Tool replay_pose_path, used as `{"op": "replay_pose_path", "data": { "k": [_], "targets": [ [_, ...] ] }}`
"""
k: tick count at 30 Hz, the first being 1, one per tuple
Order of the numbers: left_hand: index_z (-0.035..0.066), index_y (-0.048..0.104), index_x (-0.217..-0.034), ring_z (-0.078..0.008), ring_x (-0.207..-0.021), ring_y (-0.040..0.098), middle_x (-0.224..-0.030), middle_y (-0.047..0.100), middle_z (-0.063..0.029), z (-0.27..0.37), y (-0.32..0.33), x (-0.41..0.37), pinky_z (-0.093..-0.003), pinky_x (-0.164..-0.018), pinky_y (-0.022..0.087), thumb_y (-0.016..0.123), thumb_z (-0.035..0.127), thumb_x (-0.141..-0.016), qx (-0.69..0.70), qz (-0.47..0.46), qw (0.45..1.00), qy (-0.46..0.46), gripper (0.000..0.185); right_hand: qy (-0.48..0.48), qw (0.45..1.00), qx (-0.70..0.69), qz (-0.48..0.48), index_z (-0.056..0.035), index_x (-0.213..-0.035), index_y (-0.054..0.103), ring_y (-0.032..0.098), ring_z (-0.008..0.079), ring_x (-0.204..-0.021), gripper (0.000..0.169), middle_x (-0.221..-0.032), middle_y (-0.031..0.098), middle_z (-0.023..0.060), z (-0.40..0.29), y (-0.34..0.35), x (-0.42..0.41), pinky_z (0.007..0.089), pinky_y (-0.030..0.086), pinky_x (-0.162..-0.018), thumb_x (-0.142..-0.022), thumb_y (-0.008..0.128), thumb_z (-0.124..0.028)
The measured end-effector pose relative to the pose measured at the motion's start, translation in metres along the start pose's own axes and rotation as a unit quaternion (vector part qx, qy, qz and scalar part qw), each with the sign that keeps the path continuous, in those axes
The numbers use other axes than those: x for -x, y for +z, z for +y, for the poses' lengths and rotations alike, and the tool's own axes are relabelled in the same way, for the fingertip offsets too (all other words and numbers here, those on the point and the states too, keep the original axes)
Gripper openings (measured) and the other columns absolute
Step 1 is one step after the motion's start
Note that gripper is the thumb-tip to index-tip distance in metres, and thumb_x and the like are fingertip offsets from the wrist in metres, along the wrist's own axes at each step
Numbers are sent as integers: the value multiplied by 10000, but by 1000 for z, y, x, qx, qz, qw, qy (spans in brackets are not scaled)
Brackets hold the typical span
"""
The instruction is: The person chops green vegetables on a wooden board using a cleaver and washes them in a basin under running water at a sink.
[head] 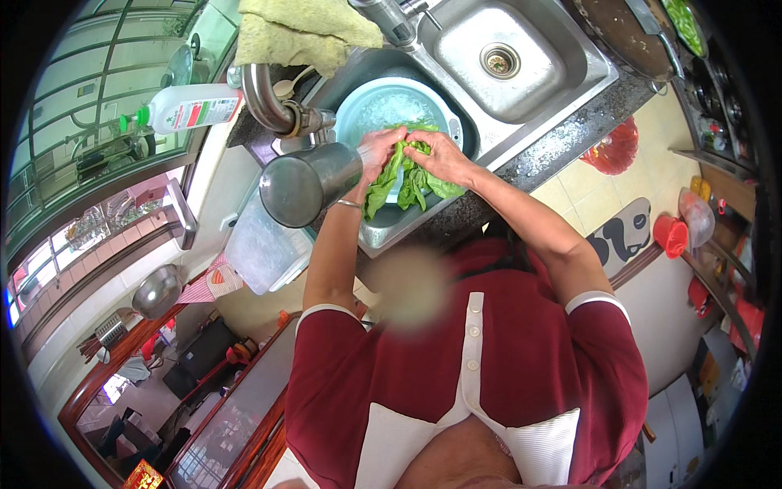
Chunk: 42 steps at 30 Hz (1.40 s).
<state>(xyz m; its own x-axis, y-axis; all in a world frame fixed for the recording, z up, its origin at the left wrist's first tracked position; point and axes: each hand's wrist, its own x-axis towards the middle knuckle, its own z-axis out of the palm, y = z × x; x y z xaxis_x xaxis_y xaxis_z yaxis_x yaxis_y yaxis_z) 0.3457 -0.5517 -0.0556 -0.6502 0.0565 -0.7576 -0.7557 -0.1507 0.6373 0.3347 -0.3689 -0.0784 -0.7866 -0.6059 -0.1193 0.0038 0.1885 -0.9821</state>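
Observation:
Both my hands meet over the near rim of a light blue plastic basin (pixel 449 113) that holds water and stands in the left bowl of a steel sink. Leafy green vegetables (pixel 391 183) hang from my fingers over the basin's near edge. My left hand (pixel 380 150), a bangle on its wrist, grips the leaves at the left, partly behind a dark metal cylinder (pixel 311 183). My right hand (pixel 438 156) pinches the same bunch from the right, its fingertips close to those of my left hand. More green leaf shows at the basin's inner edge beyond my fingers.
A steel faucet (pixel 388 21) stands behind the basin, with a yellow-green cloth (pixel 299 30) at its left. The right sink bowl (pixel 519 49) has a drain. A wok (pixel 617 36) and a cleaver (pixel 644 17) lie at its right. A white plastic bottle (pixel 195 109) is at the left.

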Motion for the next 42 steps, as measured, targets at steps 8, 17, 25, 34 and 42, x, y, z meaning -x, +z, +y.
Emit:
{"op": "replay_pose_path", "data": {
  "k": [8,17,25,34,42],
  "targets": [
    [-15,582,-1079,-186,-797,603,-912,630,-99,-25,-40,-19,-328,-713,507,496,331,-981,196,-162,967,-35,370,-28,999,9,-33,-45,-1001,631,654,290,-847,197,-916,664,175,-4,-2,14,375,491,-765,-892,614,-209],
    [2,591,-1012,-237,-981,596,-1061,609,-129,-9,-8,-8,-385,-903,488,428,340,-1006,236,-151,960,28,375,72,957,-278,-33,-39,-1040,669,565,127,-1000,213,-1024,649,59,27,18,-2,303,426,-933,-869,688,-163],
    [22,592,-1023,-178,-941,596,-1013,606,-83,4,12,3,-321,-864,507,432,387,-1008,126,-127,983,39,399,185,924,-329,-63,-38,-1092,679,432,193,-1246,319,-1280,503,52,12,6,-3,316,315,-1063,-849,732,-238],
    [23,575,-1106,-151,-886,613,-1030,624,-107,8,12,5,-291,-773,538,463,332,-1006,68,-150,986,13,343,190,927,-313,-87,15,-1051,609,429,223,-1216,419,-1253,461,77,10,13,-5,332,339,-1029,-823,752,-307],
    [18,612,-1160,-135,-1005,568,-1066,622,-31,3,-5,0,-300,-908,450,507,305,-993,-24,-196,976,89,348,170,931,-301,-120,-34,-1041,587,458,221,-1171,394,-1175,523,106,16,17,-3,335,369,-990,-823,747,-321]
  ]
}}
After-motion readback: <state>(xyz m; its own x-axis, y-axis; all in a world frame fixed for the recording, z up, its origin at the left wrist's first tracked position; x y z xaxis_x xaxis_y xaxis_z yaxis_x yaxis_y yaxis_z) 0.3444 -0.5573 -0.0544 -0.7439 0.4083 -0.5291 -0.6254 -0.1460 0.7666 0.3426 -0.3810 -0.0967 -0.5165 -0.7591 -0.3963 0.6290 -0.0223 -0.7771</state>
